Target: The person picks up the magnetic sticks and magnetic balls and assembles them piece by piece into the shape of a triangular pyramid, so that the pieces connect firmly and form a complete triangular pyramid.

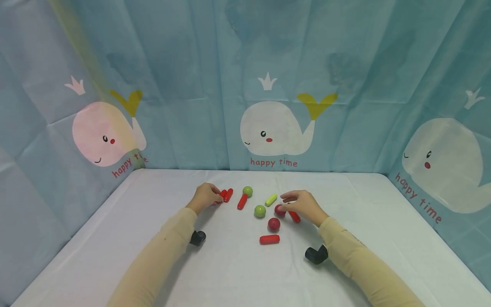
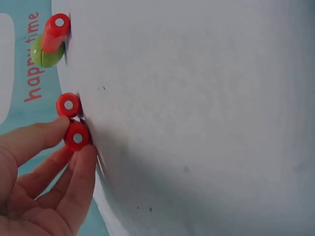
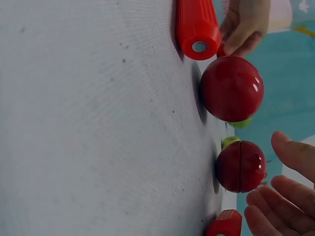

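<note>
My left hand [image 1: 204, 198] pinches a red rod [image 2: 72, 139] with a round metal disc in its end, between thumb and fingers. A second red rod [image 1: 229, 195] lies right beside it. Further right, another red rod [image 1: 242, 202] touches a green ball [image 1: 247, 191]. My right hand [image 1: 304, 206] hovers with loosely bent fingers by a dark red ball [image 3: 240, 166]; the right wrist view shows a gap between them. Next to that hand lies a red rod [image 1: 294, 216], and nearer me are another dark red ball [image 1: 274, 224] and a red rod [image 1: 270, 239].
Between the hands sit a second green ball [image 1: 260, 211] and a yellow-green rod [image 1: 271, 200]. All lie on a white-covered table [image 1: 230, 273]. A blue curtain [image 1: 192, 128] with whale prints hangs behind and at both sides.
</note>
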A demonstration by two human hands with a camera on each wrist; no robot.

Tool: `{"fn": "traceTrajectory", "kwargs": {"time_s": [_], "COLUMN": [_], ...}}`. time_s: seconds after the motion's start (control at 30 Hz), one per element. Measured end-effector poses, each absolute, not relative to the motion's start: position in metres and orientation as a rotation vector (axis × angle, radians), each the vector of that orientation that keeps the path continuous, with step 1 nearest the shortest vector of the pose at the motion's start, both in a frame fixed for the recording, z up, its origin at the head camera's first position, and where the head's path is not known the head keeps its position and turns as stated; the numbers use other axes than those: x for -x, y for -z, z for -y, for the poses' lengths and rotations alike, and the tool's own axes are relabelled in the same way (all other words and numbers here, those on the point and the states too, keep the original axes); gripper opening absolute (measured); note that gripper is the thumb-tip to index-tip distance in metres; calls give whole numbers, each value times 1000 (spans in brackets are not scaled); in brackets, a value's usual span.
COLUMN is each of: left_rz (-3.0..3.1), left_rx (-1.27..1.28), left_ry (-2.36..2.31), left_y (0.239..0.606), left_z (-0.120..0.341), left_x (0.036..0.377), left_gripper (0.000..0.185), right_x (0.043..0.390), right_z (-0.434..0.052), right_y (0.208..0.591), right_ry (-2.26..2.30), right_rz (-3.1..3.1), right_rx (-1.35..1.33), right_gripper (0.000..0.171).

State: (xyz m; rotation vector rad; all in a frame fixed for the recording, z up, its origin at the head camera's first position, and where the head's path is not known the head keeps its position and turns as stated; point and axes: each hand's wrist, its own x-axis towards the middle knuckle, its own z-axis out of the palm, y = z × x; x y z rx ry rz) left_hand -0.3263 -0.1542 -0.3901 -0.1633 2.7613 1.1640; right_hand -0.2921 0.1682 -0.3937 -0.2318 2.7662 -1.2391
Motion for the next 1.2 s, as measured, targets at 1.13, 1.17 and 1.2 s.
{"fn": "traceTrajectory", "kwargs": {"time_s": [1.13,1.17,1.2], "left_rz": [-2779,-2779,-2779], "left_rx": [274,285,298], "left_ry": [-1218,-1223,-1233], "left_y": [393,393,394], "left_z": [155,156,158], "left_x": [318,317,315], "left_gripper": [21,21,21], "right_x": [290,289,288], "right_z": [-157,-157,-157], "right_y": [388,389,391], "right_ry": [1033,1047,1062], "right_rz": [-2843,-2846,-2845], "right_rx": [335,330,324], "right_gripper": [29,29,29]}}
